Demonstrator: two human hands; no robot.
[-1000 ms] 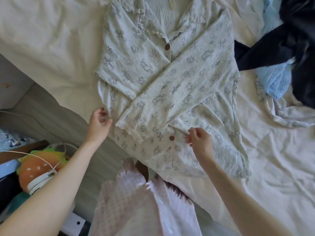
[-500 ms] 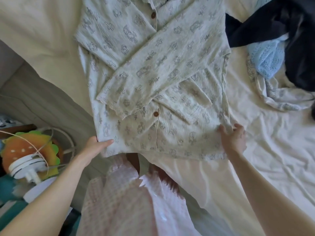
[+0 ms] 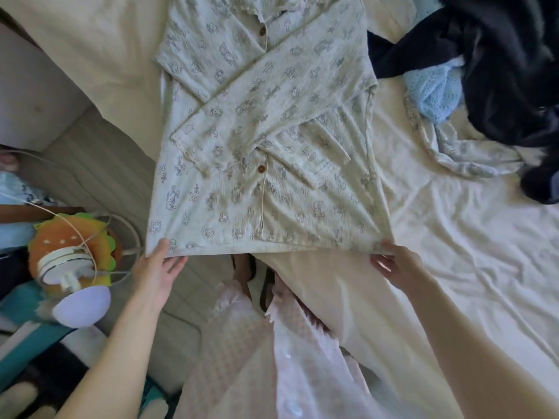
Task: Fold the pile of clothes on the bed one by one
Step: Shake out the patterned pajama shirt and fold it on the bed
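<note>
Lying flat on the bed (image 3: 453, 237): printed shirt (image 3: 260, 122), sleeves crossed over the front, buttoned. Dark garment (image 3: 499, 65) and blue knit (image 3: 432, 89) heaped at far right. Left hand (image 3: 157, 267) pinches the shirt's left hem corner, thumb on top; right hand (image 3: 396, 264) grips the right corner. Hem pulled taut between them.

text: none legible | labels: none | brands: none | numbers: none

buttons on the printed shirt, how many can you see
2: one button near the collar, one lower on the placket of the printed shirt. The crossed sleeve may hide others.
</note>
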